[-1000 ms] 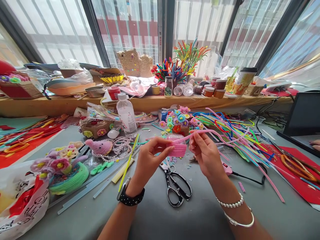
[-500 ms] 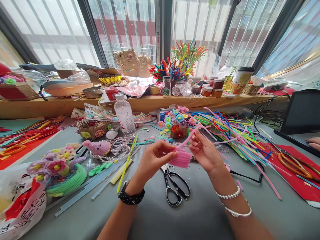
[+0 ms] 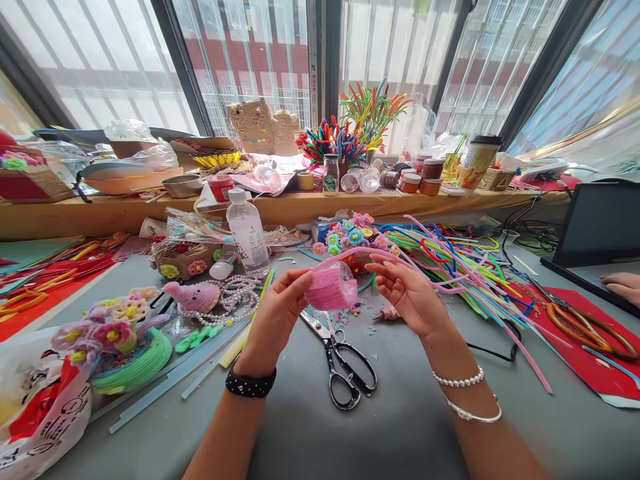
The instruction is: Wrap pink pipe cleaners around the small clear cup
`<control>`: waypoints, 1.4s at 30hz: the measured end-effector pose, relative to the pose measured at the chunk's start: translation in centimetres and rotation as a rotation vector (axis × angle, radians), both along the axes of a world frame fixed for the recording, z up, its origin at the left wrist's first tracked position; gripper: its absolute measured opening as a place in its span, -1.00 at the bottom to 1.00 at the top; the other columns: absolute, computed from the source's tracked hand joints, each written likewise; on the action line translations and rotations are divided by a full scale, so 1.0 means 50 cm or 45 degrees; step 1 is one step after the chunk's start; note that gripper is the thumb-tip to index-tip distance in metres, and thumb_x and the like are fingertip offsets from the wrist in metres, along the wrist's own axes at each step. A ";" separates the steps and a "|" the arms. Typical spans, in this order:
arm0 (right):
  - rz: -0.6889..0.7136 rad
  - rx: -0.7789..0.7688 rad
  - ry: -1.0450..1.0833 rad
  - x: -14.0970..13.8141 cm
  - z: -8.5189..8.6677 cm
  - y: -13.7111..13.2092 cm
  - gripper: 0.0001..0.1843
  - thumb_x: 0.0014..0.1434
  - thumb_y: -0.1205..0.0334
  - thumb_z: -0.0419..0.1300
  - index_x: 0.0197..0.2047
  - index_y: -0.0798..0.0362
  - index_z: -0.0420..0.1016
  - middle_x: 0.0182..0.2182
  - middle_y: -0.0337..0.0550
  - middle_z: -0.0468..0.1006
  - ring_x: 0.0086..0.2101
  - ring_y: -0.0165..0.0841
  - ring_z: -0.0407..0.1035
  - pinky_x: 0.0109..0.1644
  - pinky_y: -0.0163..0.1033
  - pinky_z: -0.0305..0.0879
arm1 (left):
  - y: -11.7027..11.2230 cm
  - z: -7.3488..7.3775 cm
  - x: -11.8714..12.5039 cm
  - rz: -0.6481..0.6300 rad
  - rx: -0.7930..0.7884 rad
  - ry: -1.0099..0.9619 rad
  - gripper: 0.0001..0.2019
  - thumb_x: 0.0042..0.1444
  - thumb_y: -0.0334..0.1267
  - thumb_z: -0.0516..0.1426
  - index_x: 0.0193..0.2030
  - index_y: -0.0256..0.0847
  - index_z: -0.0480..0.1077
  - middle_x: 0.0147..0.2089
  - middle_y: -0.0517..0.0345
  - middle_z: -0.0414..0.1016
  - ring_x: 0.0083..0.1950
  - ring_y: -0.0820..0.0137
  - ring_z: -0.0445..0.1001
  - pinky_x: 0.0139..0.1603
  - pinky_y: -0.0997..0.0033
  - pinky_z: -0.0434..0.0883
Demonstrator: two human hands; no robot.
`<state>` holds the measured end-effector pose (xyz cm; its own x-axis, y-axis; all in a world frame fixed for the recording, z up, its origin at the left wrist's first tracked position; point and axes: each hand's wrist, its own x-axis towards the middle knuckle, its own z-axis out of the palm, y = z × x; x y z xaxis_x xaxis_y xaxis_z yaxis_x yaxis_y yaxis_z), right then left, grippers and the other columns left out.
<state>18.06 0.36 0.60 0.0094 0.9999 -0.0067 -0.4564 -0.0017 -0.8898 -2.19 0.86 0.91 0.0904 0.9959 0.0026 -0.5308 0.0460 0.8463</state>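
Note:
My left hand (image 3: 283, 303) pinches the left side of a small clear plastic cup-like piece wrapped in rows of pink pipe cleaner (image 3: 327, 288). Its clear rim faces right. A loose length of pink pipe cleaner (image 3: 357, 251) leaves the top of the wrapping and passes rightward through the loosely bent fingers of my right hand (image 3: 405, 287), its tail running on behind the hand. Just where it touches the fingers is partly hidden. On the grey table below lie black-handled scissors (image 3: 345, 367), blades partly behind the pink piece.
Left of my hands are a water bottle (image 3: 247, 233), pearl strings (image 3: 237, 300), glue sticks (image 3: 165, 387) and a green flower piece (image 3: 133, 360). Loose pipe cleaners (image 3: 460, 267) and orange-handled scissors (image 3: 590, 330) lie right. Another person's hand (image 3: 623, 283) rests on a laptop (image 3: 600, 227).
The pink piece has turned and moved left and up with my left hand, showing its clear rim. My right hand's fingers have loosened, and the pipe cleaner now stretches longer across to it.

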 end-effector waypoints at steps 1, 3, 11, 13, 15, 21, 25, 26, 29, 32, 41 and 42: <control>-0.014 0.043 -0.132 0.002 0.001 0.000 -0.73 0.03 0.17 0.22 -0.18 0.06 0.49 -0.24 -0.16 0.59 -0.42 -0.53 0.41 -0.32 -0.42 0.37 | 0.003 0.003 -0.004 0.054 -0.010 -0.070 -0.84 -0.21 -0.34 0.32 -0.44 -0.28 0.46 -0.43 0.24 0.53 -0.46 0.60 0.45 -0.43 0.69 0.42; -0.058 0.124 -0.548 0.010 0.001 0.003 -0.68 0.06 0.11 0.16 -0.13 0.08 0.43 -0.20 -0.11 0.58 -0.36 -0.45 0.44 -0.29 -0.35 0.37 | 0.008 0.008 -0.013 0.162 -0.020 -0.192 -0.92 -0.11 -0.40 0.26 -0.41 -0.30 0.46 -0.42 0.23 0.53 -0.46 0.59 0.47 -0.44 0.71 0.42; -0.296 -0.080 -1.847 0.104 -0.042 0.000 -0.80 -0.03 0.10 0.17 -0.50 0.07 0.42 -0.46 0.01 0.55 -0.40 -0.15 0.42 -0.41 -0.21 0.18 | 0.017 0.003 -0.029 0.403 0.109 -0.334 -0.94 -0.06 -0.41 0.23 -0.39 -0.30 0.47 -0.36 0.19 0.55 -0.36 0.54 0.51 -0.32 0.66 0.46; -0.234 -0.167 -1.962 0.121 -0.052 -0.011 -0.77 -0.10 0.07 0.23 -0.54 0.06 0.39 -0.52 -0.02 0.52 -0.47 -0.16 0.42 -0.50 -0.25 0.10 | 0.017 0.001 -0.028 0.457 0.147 -0.294 -0.87 -0.15 -0.36 0.30 -0.40 -0.28 0.48 -0.38 0.22 0.56 -0.38 0.55 0.51 -0.33 0.67 0.45; -0.119 -0.287 -2.138 0.128 -0.058 -0.020 -0.76 -0.10 0.05 0.24 -0.49 0.05 0.39 -0.52 -0.07 0.52 -0.53 -0.22 0.41 -0.55 -0.28 0.05 | 0.016 0.001 -0.026 0.519 0.178 -0.241 -0.83 -0.21 -0.32 0.33 -0.42 -0.25 0.49 -0.39 0.24 0.56 -0.38 0.56 0.50 -0.34 0.67 0.44; 0.027 -0.485 -2.327 0.124 -0.066 -0.013 -0.84 -0.15 0.19 0.25 -0.51 0.07 0.38 -0.62 -0.12 0.47 -0.60 -0.27 0.37 -0.60 -0.30 0.00 | 0.011 0.001 -0.022 0.596 0.238 -0.118 -0.81 -0.23 -0.28 0.34 -0.41 -0.23 0.50 -0.39 0.27 0.55 -0.38 0.59 0.49 -0.34 0.67 0.42; 0.034 -0.477 -2.310 0.125 -0.063 -0.008 -0.89 -0.18 0.27 0.17 -0.65 0.05 0.32 -0.64 -0.12 0.45 -0.57 -0.26 0.38 -0.59 -0.31 0.00 | 0.009 -0.001 -0.018 0.591 0.247 -0.094 -0.80 -0.22 -0.27 0.34 -0.40 -0.23 0.50 -0.39 0.26 0.54 -0.36 0.58 0.49 -0.31 0.65 0.42; 0.037 -0.451 -2.295 0.128 -0.060 -0.010 -0.88 -0.18 0.25 0.16 -0.65 0.04 0.31 -0.62 -0.12 0.47 -0.54 -0.26 0.38 -0.59 -0.31 0.01 | 0.008 -0.001 -0.017 0.590 0.248 -0.090 -0.80 -0.22 -0.27 0.34 -0.40 -0.23 0.50 -0.39 0.26 0.54 -0.36 0.59 0.49 -0.32 0.65 0.42; 0.054 -0.379 -2.210 0.145 -0.046 -0.016 -0.86 -0.11 0.16 0.11 -0.60 0.03 0.34 -0.59 -0.18 0.49 -0.54 -0.30 0.37 -0.56 -0.31 0.07 | 0.006 -0.001 -0.012 0.604 0.252 -0.064 -0.79 -0.24 -0.28 0.34 -0.41 -0.24 0.49 -0.40 0.26 0.53 -0.39 0.60 0.47 -0.33 0.66 0.42; -0.196 -0.328 -2.035 0.166 -0.030 -0.022 -0.80 -0.11 0.09 0.10 -0.47 0.05 0.40 -0.58 -0.18 0.50 -0.55 -0.30 0.36 -0.52 -0.29 0.14 | 0.002 0.000 -0.007 0.631 0.271 -0.015 -0.78 -0.25 -0.28 0.35 -0.41 -0.25 0.49 -0.41 0.25 0.53 -0.40 0.59 0.47 -0.36 0.66 0.42; -1.276 0.138 -1.490 0.138 -0.017 -0.034 -0.41 -0.15 -0.15 0.17 -0.17 0.14 0.42 -0.39 -0.03 0.51 -0.46 -0.26 0.34 -0.40 -0.19 0.25 | -0.014 -0.016 0.023 0.729 0.542 0.349 -0.82 -0.18 -0.29 0.31 -0.38 -0.23 0.47 -0.40 0.23 0.53 -0.37 0.53 0.49 -0.37 0.61 0.47; -1.297 0.215 -1.472 0.125 -0.018 -0.036 -0.42 -0.13 -0.15 0.17 -0.16 0.14 0.42 -0.39 -0.05 0.51 -0.46 -0.28 0.34 -0.39 -0.20 0.26 | -0.017 -0.018 0.027 0.736 0.574 0.399 -0.83 -0.17 -0.30 0.31 -0.38 -0.23 0.47 -0.41 0.23 0.53 -0.37 0.52 0.50 -0.37 0.60 0.48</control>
